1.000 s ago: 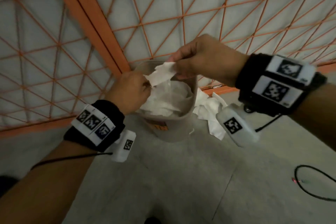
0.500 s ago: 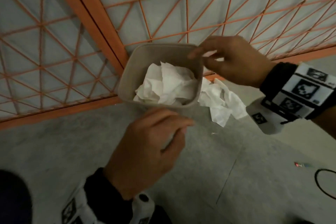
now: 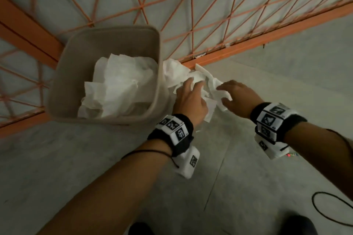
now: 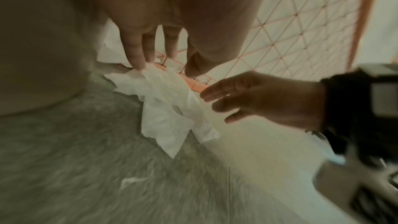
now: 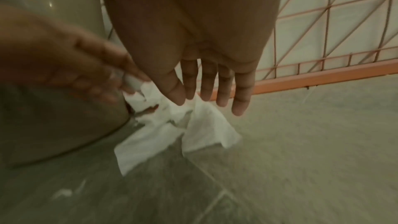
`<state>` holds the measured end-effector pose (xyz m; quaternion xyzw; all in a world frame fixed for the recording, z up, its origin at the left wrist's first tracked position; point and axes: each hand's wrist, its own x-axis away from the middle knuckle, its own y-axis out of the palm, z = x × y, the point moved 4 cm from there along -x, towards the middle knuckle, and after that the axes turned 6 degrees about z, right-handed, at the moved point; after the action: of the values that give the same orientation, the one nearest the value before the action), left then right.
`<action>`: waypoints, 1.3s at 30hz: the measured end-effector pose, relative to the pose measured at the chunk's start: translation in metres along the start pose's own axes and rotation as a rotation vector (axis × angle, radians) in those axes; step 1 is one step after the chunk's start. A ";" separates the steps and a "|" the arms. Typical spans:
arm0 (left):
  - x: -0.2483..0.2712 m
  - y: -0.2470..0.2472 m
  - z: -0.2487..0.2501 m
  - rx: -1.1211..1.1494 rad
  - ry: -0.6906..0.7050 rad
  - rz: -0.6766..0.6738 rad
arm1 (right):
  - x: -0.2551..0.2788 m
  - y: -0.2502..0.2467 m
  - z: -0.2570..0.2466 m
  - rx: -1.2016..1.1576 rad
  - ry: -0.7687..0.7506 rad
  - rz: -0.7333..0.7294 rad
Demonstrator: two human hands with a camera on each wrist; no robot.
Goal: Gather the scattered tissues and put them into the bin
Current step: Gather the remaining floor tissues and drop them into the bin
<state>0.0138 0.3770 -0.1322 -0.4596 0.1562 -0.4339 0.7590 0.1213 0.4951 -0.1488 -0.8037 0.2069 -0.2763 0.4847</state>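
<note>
Grey floor (image 3: 95, 158): bin (image 3: 63, 74), tissues (image 3: 177, 74).

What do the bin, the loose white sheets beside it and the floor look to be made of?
Bin: likely smooth beige plastic; a small glossy highlight shows in the right wrist view.
Tissues: thin white paper, crumpled, soft creases.
Floor: grey, matte, mottled, with a straight seam; probably concrete or tile, can't tell which.
</note>
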 end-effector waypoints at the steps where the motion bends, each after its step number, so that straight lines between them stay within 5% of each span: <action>1: -0.011 0.001 0.002 -0.001 -0.033 0.044 | -0.002 0.010 0.003 0.036 -0.007 -0.012; 5: -0.050 0.009 0.003 0.070 -0.263 0.085 | -0.011 0.032 0.016 0.176 -0.042 0.051; 11: -0.080 0.019 -0.021 0.117 -0.513 0.144 | -0.007 0.032 0.037 0.071 -0.100 0.219; 18: -0.086 0.022 -0.019 0.219 -0.404 0.413 | 0.002 0.022 0.040 -0.234 -0.016 0.231; 23: -0.062 0.020 -0.009 0.353 -0.351 0.472 | 0.000 0.021 0.020 -0.414 0.026 0.222; 31: 0.054 -0.009 0.012 0.501 -0.130 0.292 | 0.005 0.009 0.021 -0.556 0.241 0.012; 39: 0.141 -0.094 0.016 0.426 0.123 0.128 | 0.045 -0.052 -0.013 -0.562 -0.001 -0.262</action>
<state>0.0565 0.2539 -0.0224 -0.2508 0.1357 -0.4354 0.8539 0.1507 0.4824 -0.0868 -0.9263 0.1694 -0.2680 0.2037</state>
